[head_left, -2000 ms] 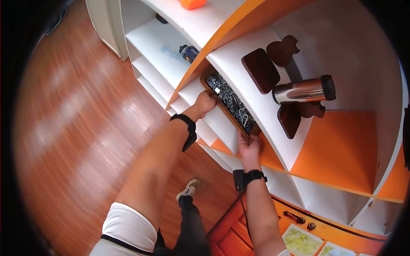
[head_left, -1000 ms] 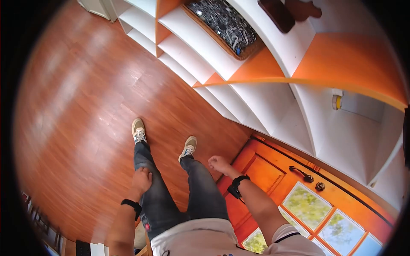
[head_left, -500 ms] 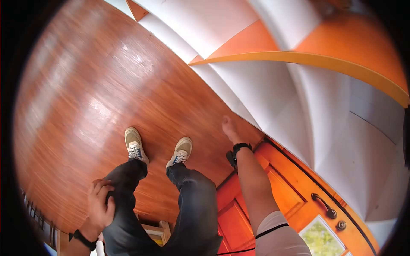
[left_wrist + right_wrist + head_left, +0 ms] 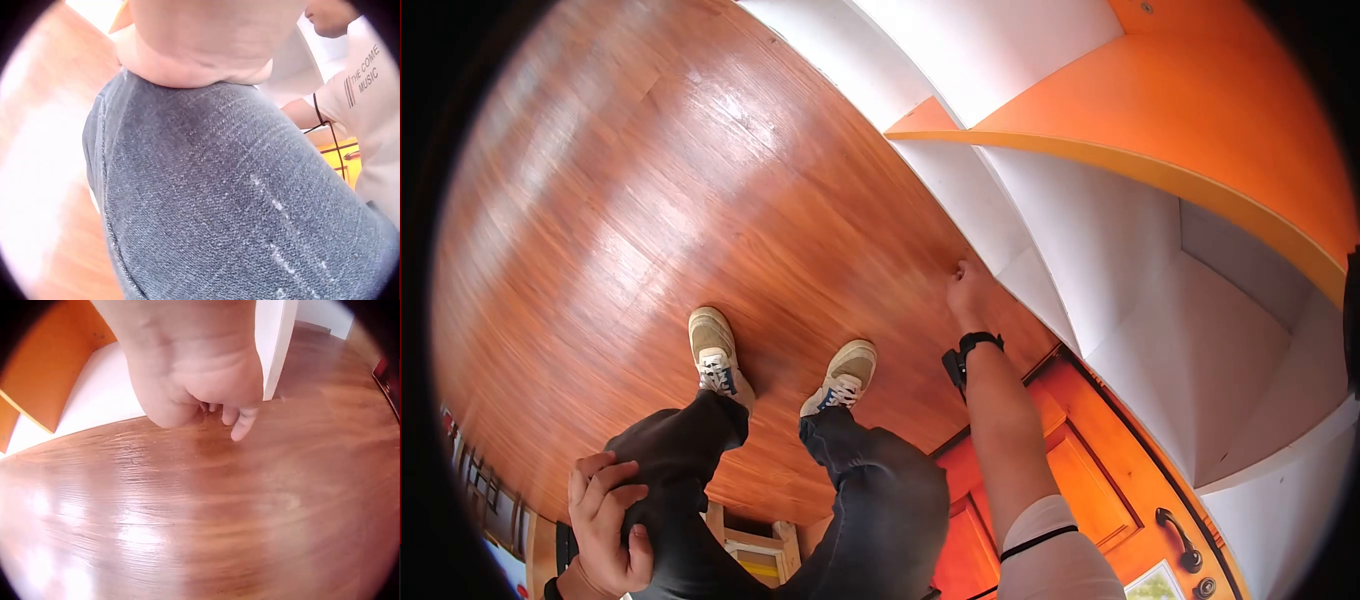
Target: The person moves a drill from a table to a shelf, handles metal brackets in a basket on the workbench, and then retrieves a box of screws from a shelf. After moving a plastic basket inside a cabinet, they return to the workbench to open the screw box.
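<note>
My left hand [image 4: 608, 525] rests on the left knee of the dark jeans [image 4: 665, 490], its fingers bent loosely over the denim. In the left wrist view the heel of that hand [image 4: 200, 50] presses on the jeans [image 4: 212, 181]. Low beside the white shelf unit [image 4: 1040, 290] is my right hand [image 4: 968, 293], over the wood floor. From the right wrist, this hand [image 4: 197, 369] shows loosely curled fingers [image 4: 240, 428] near the base of the shelf, and nothing appears in them.
Orange panels [image 4: 1160, 110] divide the shelf unit on the right. An orange door with a dark handle [image 4: 1180, 540] stands at lower right. Two beige shoes [image 4: 715, 345] are planted on the wood floor [image 4: 670, 200]. Behind the legs is a wooden frame [image 4: 755, 545].
Both hands have left the basket of small metal pieces, which sits on a shelf and is now out of view. The body has crouched; the left hand went to the knee, the right lowered floorward.
</note>
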Demonstrator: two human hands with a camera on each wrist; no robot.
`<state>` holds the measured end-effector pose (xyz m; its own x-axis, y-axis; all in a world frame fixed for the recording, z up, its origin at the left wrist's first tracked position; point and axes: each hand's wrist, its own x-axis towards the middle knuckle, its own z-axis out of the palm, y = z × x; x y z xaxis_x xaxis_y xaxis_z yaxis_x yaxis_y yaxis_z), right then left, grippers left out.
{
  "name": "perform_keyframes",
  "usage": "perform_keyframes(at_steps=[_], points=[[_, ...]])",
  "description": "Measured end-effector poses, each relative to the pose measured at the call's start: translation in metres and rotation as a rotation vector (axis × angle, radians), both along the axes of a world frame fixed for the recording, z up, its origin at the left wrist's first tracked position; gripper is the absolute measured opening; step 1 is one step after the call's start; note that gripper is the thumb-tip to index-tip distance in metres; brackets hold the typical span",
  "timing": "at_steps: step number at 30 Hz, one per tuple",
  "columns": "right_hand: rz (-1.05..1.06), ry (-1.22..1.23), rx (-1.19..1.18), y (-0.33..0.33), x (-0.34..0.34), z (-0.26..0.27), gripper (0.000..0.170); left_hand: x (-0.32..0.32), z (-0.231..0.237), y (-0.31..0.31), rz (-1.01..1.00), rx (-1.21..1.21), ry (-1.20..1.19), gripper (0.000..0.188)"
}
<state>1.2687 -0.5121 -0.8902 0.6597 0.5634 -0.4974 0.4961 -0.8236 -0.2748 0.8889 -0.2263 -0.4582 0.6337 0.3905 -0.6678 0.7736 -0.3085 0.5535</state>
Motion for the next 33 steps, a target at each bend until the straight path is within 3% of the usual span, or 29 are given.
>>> perform_keyframes(at_steps=[3, 5, 9, 11, 12, 14, 15, 17, 18, 20, 21, 23, 25, 28, 30, 33], points=[[-0.123, -0.019, 0.019, -0.024, -0.01, -0.019, 0.022, -0.002, 0.001, 0.001, 0.012, 0.009, 0.02, 0.028], [-0.379, 0.032, 0.094, -0.048, -0.013, -0.042, 0.018, -0.004, 0.002, 0.0, 0.025, 0.021, 0.028, 0.027], [-0.235, 0.023, 0.014, -0.044, -0.011, -0.037, 0.019, -0.004, -0.001, -0.001, 0.034, 0.026, 0.022, 0.027], [-0.442, 0.051, 0.296, -0.04, -0.011, -0.053, 0.013, -0.003, -0.001, 0.0, 0.016, 0.035, 0.015, 0.027], [-0.443, 0.058, 0.297, -0.033, -0.011, -0.048, 0.013, -0.003, -0.001, 0.0, 0.016, 0.038, 0.022, 0.027], [0.072, -0.07, -0.055, -0.008, -0.005, -0.021, 0.008, -0.001, -0.002, 0.001, 0.014, 0.034, 0.011, 0.028], [0.073, -0.069, -0.054, -0.001, -0.003, -0.018, 0.008, -0.001, -0.003, 0.0, 0.014, 0.035, 0.012, 0.028], [-0.249, 0.185, -0.081, 0.015, -0.005, -0.009, 0.007, -0.001, -0.003, -0.001, 0.005, 0.052, -0.017, 0.029], [-0.246, 0.187, -0.076, 0.011, -0.005, -0.014, 0.007, 0.001, -0.002, -0.002, 0.007, 0.058, -0.016, 0.029], [0.147, -0.047, -0.082, 0.007, -0.007, -0.019, 0.01, 0.004, 0.001, -0.004, 0.01, 0.053, -0.028, 0.03], [0.149, -0.045, -0.085, 0.005, -0.01, -0.019, 0.01, 0.005, 0.003, -0.007, 0.01, 0.067, -0.036, 0.03], [-0.286, 0.269, 0.106, 0.01, -0.021, -0.011, 0.01, -0.003, 0.009, -0.015, 0.037, 0.043, -0.021, 0.029], [-0.333, 0.325, 0.185, 0.026, -0.046, 0.021, 0.007, -0.005, 0.018, -0.02, 0.076, 0.031, -0.018, 0.027], [-0.494, 0.64, 0.373, 0.085, -0.094, 0.133, 0.028, -0.01, 0.031, -0.035, 0.102, 0.061, -0.046, 0.023], [-0.734, 0.974, 0.361, 0.119, -0.112, 0.209, 0.014, -0.021, 0.038, -0.05, 0.132, 0.087, -0.083, 0.022], [-0.778, 1.248, 0.451, 0.175, -0.131, 0.333, 0.005, -0.037, 0.049, -0.075, 0.174, 0.073, -0.07, 0.019]])
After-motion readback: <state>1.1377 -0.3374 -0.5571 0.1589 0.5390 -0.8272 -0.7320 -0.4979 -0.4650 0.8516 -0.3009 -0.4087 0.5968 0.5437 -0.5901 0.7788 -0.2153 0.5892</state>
